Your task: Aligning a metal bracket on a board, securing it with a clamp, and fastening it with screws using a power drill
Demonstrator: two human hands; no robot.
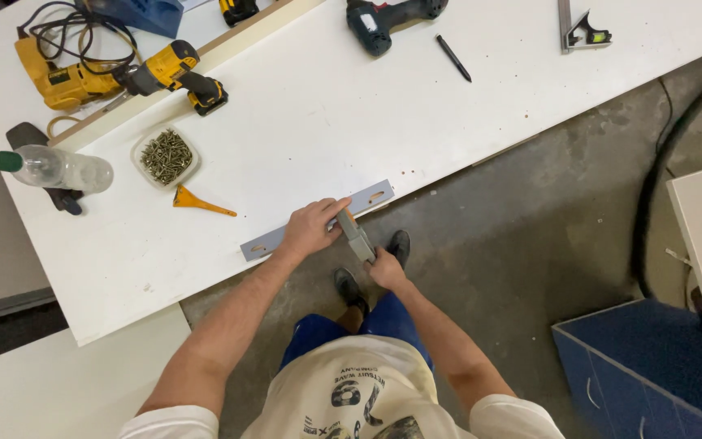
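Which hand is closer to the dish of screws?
Left. The left hand rests on the grey slotted strip, just right of the dish of screws; the right hand is farther, off the panel's edge, gripping a grey tool.

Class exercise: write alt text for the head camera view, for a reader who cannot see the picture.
Seen from above, a person's left hand presses a grey slotted strip along the edge of a white board, while the right hand holds a grey tool against it. Drills, a dish of screws and a plastic bottle lie farther back.
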